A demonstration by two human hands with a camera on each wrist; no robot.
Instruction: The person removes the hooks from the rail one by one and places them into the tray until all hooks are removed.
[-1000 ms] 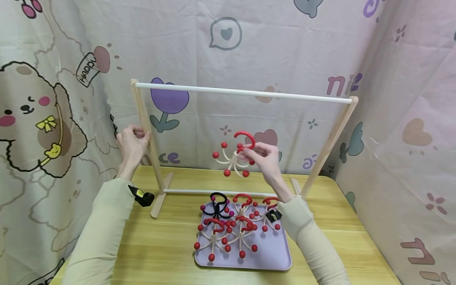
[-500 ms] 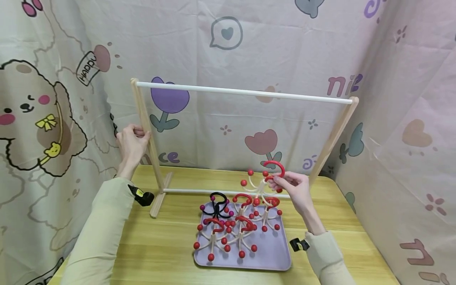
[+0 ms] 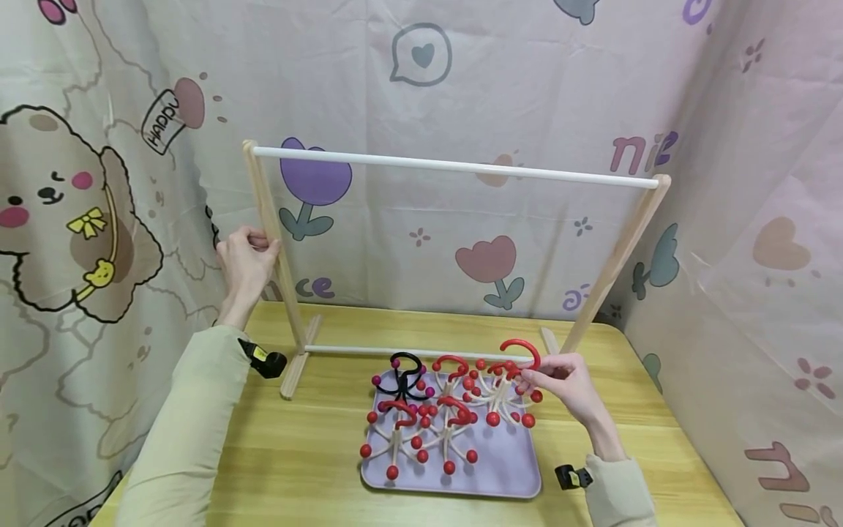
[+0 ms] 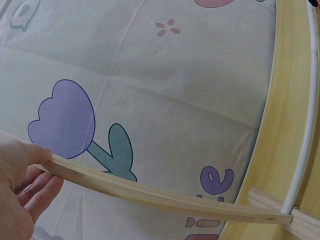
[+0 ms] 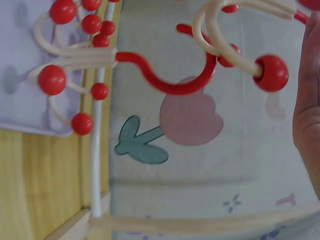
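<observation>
My left hand (image 3: 245, 269) grips the left wooden post (image 3: 285, 285) of a rack, thumb on one side and fingers on the other in the left wrist view. My right hand (image 3: 569, 380) pinches a small multi-arm hanger (image 3: 525, 345) by its red hook. Its beige curved arms end in red balls (image 5: 271, 73). It overlaps another red-hooked hanger (image 5: 175, 89) at the back right of a lilac tray (image 3: 490, 468). Several more red-hooked hangers (image 3: 395, 435) stand on the tray. One hanger (image 3: 403, 384) is black with magenta balls.
The rack's white top bar (image 3: 428, 162) spans two wooden posts, with a white lower bar (image 3: 369, 350) near the table (image 3: 283, 454). The right post (image 3: 612, 271) rises behind my right hand. Patterned curtains (image 3: 421, 95) surround the table.
My right hand has carried the held hanger down and to the right, from below the top bar to the tray's back right. My left hand stays on the post.
</observation>
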